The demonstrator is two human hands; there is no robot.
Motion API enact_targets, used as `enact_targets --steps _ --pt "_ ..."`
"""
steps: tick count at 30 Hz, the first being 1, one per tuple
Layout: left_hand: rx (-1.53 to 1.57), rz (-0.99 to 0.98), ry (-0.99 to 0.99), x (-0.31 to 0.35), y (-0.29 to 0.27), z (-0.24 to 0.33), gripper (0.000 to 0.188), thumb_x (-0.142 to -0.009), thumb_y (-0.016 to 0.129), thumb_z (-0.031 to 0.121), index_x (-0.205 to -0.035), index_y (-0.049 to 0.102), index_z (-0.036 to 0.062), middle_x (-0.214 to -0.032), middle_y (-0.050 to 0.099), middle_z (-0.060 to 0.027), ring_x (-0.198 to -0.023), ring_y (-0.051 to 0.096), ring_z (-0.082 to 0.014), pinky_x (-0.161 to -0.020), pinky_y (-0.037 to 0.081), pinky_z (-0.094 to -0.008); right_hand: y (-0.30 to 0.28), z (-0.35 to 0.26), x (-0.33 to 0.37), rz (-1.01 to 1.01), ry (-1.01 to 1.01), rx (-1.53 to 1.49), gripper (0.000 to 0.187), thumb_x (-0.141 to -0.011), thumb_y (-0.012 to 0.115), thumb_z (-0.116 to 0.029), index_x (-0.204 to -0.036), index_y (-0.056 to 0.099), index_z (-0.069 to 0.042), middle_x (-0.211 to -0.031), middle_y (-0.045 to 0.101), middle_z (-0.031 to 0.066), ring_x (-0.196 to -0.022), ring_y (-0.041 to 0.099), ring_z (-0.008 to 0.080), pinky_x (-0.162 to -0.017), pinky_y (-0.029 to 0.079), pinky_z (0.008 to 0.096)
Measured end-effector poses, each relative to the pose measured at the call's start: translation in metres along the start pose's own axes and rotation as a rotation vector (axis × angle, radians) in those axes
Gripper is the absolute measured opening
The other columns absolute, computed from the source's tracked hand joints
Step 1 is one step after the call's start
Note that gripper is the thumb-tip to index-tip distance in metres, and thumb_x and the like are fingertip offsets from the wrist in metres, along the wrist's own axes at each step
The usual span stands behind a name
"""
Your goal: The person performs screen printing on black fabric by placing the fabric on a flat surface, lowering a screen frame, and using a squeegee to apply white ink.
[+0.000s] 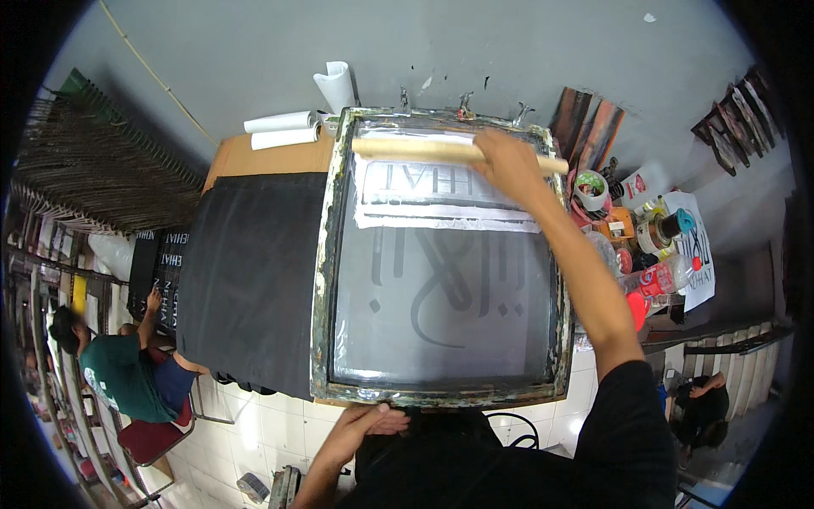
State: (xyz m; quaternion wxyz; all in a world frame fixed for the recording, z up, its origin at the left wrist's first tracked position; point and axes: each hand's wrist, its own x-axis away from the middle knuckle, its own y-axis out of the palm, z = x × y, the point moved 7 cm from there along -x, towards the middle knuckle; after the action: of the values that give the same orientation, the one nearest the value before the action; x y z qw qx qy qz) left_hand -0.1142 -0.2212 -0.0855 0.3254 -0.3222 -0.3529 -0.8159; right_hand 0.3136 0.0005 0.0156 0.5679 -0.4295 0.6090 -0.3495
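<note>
My right hand [506,163] is closed around the wooden handle of a squeegee [415,151], which lies crosswise near the far end of a silk screen. White ink is spread on the mesh just below it, over stencilled lettering. The screen frame [323,280] is paint-stained, and a larger curved design shows on the bare grey mesh [360,339]. At the frame's near edge, my left hand [360,430] is closed on the rim, its fingers partly hidden. Black fabric [250,280] is spread on the board to the left.
Metal clamps [465,106] stand along the screen's far edge. Paper rolls [284,130] lie at the back left. Plastic bottles [657,278], tubs and a white cup [591,188] crowd the right side. A seated person [127,373] works at far left; another person [702,407] is at far right.
</note>
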Motion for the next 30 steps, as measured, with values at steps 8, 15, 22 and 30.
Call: enact_targets --steps 8,15,22,30 --pt "-0.189 0.138 0.242 0.013 -0.034 0.071 0.047 -0.108 0.050 0.033 -0.107 0.071 -0.0090 -0.098 0.076 -0.0235 -0.086 0.076 -0.0302 -0.080 0.060 -0.0372 -0.026 -0.067 0.097 0.096 -0.064 -0.029 0.019 -0.078 0.067 -0.009 -0.096 0.060 -0.008 -0.092 0.063 0.0071 -0.087 0.063 0.0288 -0.073 0.053 0.0422" --pt "-0.194 0.106 0.286 -0.001 -0.028 0.097 0.044 -0.109 0.050 0.031 -0.108 0.070 -0.0078 -0.097 0.076 -0.0194 -0.085 0.074 -0.0235 -0.077 0.058 -0.0322 -0.010 -0.084 0.094 0.084 -0.051 0.068 0.021 -0.078 0.062 -0.005 -0.099 0.059 -0.007 -0.090 0.060 0.0072 -0.087 0.062 0.0277 -0.071 0.052 0.0404" --pt "-0.314 0.112 0.457 -0.011 -0.016 0.160 0.039 -0.107 0.054 0.028 -0.110 0.069 -0.0077 -0.096 0.075 -0.0177 -0.083 0.073 -0.0212 -0.076 0.057 -0.0312 0.016 -0.015 0.021 0.092 -0.036 0.062 0.024 -0.080 0.069 -0.011 -0.101 0.061 -0.005 -0.094 0.066 0.0109 -0.091 0.064 0.0320 -0.075 0.052 0.0448" --pt "-0.843 0.419 1.076 -0.055 0.008 0.341 0.031 -0.097 0.068 0.024 -0.112 0.070 -0.0033 -0.092 0.075 -0.0138 -0.088 0.072 -0.0208 -0.079 0.053 -0.0344 -0.001 0.036 -0.036 -0.024 0.124 -0.008 0.032 -0.082 0.079 -0.025 -0.102 0.063 -0.006 -0.092 0.068 0.0150 -0.093 0.066 0.0390 -0.079 0.050 0.0506"
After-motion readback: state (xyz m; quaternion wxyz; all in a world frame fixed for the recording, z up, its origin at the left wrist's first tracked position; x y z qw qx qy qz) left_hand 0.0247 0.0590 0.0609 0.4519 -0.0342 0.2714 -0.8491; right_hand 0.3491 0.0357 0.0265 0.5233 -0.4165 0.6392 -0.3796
